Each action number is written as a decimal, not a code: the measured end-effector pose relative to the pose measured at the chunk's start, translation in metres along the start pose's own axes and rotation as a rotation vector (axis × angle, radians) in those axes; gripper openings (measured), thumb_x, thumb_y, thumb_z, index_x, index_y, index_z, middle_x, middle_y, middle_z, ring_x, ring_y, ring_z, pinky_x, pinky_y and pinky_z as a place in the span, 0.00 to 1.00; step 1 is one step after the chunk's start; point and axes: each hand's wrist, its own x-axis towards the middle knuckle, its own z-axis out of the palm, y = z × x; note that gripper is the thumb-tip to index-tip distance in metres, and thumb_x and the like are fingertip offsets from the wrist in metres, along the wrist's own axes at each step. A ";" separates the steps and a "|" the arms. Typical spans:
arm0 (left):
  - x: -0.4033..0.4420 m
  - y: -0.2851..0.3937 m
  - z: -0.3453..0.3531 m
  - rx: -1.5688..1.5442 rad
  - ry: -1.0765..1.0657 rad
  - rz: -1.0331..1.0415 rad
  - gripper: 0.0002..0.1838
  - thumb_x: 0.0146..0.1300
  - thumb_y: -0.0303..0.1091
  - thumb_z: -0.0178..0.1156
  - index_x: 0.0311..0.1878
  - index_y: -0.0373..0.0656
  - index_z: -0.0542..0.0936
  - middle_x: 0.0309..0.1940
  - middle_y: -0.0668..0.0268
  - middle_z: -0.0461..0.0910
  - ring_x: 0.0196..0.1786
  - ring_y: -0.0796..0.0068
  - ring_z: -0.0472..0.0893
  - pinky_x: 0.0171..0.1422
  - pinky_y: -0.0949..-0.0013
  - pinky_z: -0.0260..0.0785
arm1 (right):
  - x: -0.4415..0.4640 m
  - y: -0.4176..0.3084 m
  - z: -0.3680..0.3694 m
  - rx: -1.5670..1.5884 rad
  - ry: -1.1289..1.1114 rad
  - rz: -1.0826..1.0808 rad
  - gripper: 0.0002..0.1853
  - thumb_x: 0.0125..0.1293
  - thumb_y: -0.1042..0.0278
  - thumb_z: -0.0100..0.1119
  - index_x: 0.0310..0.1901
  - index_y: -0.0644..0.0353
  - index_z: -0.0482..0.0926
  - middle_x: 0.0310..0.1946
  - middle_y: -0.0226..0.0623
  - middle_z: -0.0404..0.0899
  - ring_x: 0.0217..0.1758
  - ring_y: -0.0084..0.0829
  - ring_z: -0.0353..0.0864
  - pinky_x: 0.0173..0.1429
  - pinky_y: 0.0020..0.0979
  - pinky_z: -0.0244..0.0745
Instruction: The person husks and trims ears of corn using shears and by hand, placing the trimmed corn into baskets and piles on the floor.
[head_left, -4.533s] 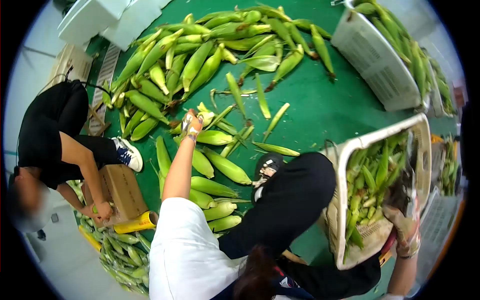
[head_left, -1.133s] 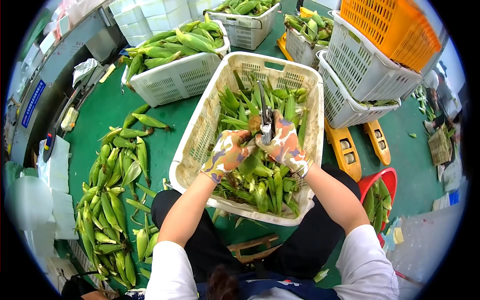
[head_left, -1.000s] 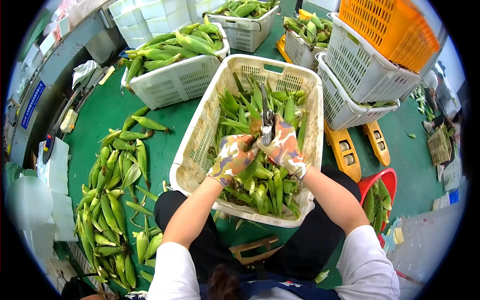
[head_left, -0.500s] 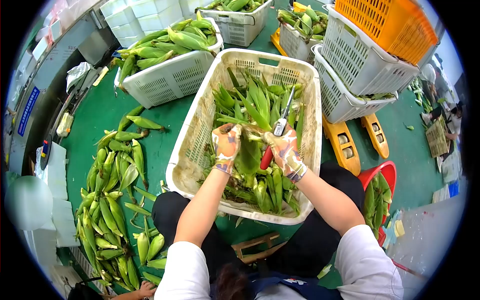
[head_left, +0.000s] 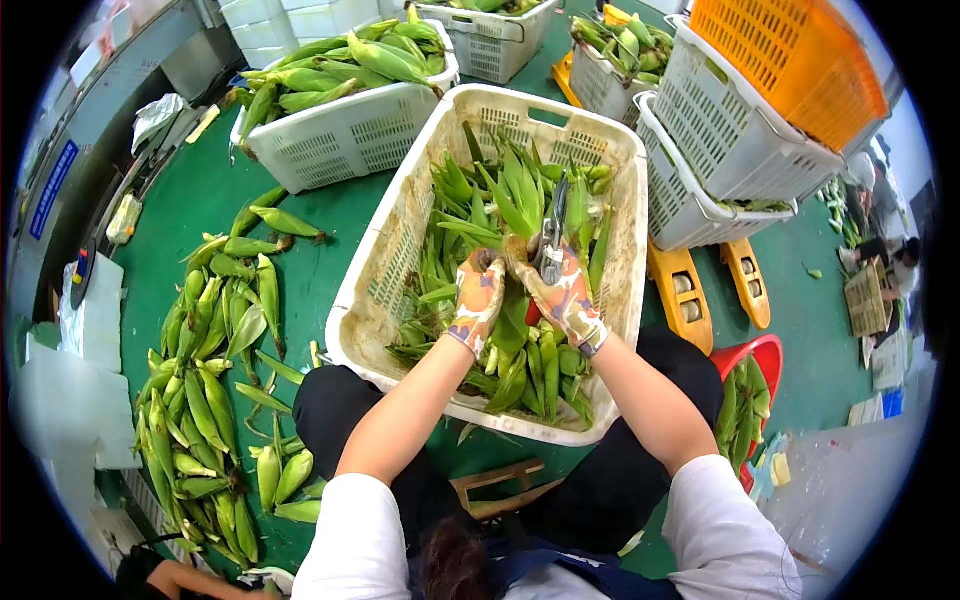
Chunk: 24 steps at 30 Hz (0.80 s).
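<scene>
My left hand [head_left: 478, 298], in a patterned glove, is closed round an ear of corn [head_left: 513, 322] whose green husk hangs between my hands. The corn's brownish end [head_left: 516, 250] shows at my fingertips. In my right hand [head_left: 563, 297], gloved alike, is a pair of pruning shears [head_left: 553, 222] with the metal blades pointing up and away. Only a bit of the red handle shows beneath that palm. Both hands are close together above a large white crate [head_left: 375, 300] holding loose green husks and leaves [head_left: 515, 190].
Unshucked corn [head_left: 205, 400] lies heaped on the green floor at left. A white crate of corn [head_left: 350, 135] stands beyond. Stacked crates [head_left: 735, 130] and a yellow pallet jack [head_left: 685, 300] are at right, near a red bucket [head_left: 765, 355]. Other people are at the right edge and lower left.
My left hand has moved right, closer to my right hand. The shears have turned more upright, and less of the red handle shows. The whole view has shifted slightly.
</scene>
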 end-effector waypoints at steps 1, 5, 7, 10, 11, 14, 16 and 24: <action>0.002 -0.005 0.000 -0.015 0.013 -0.040 0.09 0.61 0.29 0.52 0.40 0.34 0.76 0.32 0.65 0.77 0.32 0.76 0.75 0.35 0.72 0.69 | -0.003 -0.008 0.004 0.145 0.005 0.091 0.14 0.56 0.79 0.55 0.44 0.62 0.68 0.34 0.31 0.72 0.32 0.22 0.71 0.38 0.24 0.70; 0.000 -0.003 -0.007 -0.383 0.060 -0.317 0.09 0.59 0.27 0.50 0.37 0.34 0.77 0.30 0.64 0.78 0.30 0.75 0.76 0.33 0.71 0.68 | 0.000 -0.011 0.011 0.159 -0.001 0.332 0.09 0.58 0.78 0.55 0.41 0.62 0.69 0.30 0.28 0.71 0.30 0.19 0.69 0.34 0.22 0.67; -0.005 0.013 -0.014 -0.321 0.045 -0.319 0.09 0.59 0.28 0.50 0.35 0.33 0.78 0.29 0.63 0.78 0.29 0.74 0.76 0.33 0.71 0.68 | -0.002 -0.008 0.020 -0.116 0.004 0.101 0.10 0.59 0.74 0.57 0.41 0.61 0.70 0.30 0.25 0.72 0.30 0.16 0.67 0.32 0.20 0.66; -0.009 0.019 -0.019 -0.047 0.082 -0.244 0.12 0.58 0.32 0.50 0.31 0.32 0.79 0.24 0.60 0.79 0.27 0.72 0.76 0.32 0.69 0.68 | -0.003 -0.006 0.018 -0.021 -0.037 0.159 0.09 0.59 0.74 0.57 0.41 0.61 0.70 0.29 0.25 0.72 0.29 0.15 0.68 0.31 0.21 0.66; -0.008 0.020 -0.020 -0.003 0.044 -0.252 0.13 0.58 0.33 0.50 0.31 0.32 0.79 0.24 0.59 0.79 0.27 0.71 0.76 0.32 0.68 0.68 | -0.004 -0.001 0.018 -0.029 -0.026 0.169 0.09 0.59 0.75 0.56 0.41 0.61 0.70 0.29 0.26 0.72 0.29 0.16 0.68 0.31 0.21 0.66; -0.003 0.007 -0.018 0.090 -0.025 -0.162 0.15 0.57 0.37 0.52 0.29 0.32 0.79 0.22 0.56 0.78 0.24 0.68 0.75 0.29 0.65 0.67 | -0.018 -0.002 0.022 -0.019 0.176 0.282 0.07 0.58 0.77 0.54 0.38 0.62 0.70 0.25 0.26 0.69 0.26 0.17 0.67 0.29 0.22 0.64; 0.002 -0.002 -0.015 0.150 0.095 -0.372 0.16 0.55 0.39 0.55 0.29 0.31 0.79 0.22 0.55 0.78 0.22 0.66 0.74 0.26 0.63 0.66 | -0.028 0.003 0.019 0.100 0.237 0.321 0.07 0.57 0.76 0.56 0.37 0.61 0.70 0.23 0.25 0.68 0.24 0.17 0.66 0.27 0.21 0.62; 0.017 -0.012 -0.028 -0.246 0.214 -0.656 0.11 0.54 0.32 0.61 0.28 0.31 0.78 0.25 0.58 0.78 0.23 0.68 0.73 0.28 0.63 0.66 | -0.041 0.001 0.008 0.091 0.303 0.383 0.09 0.57 0.76 0.58 0.38 0.59 0.69 0.24 0.25 0.70 0.24 0.18 0.67 0.28 0.22 0.65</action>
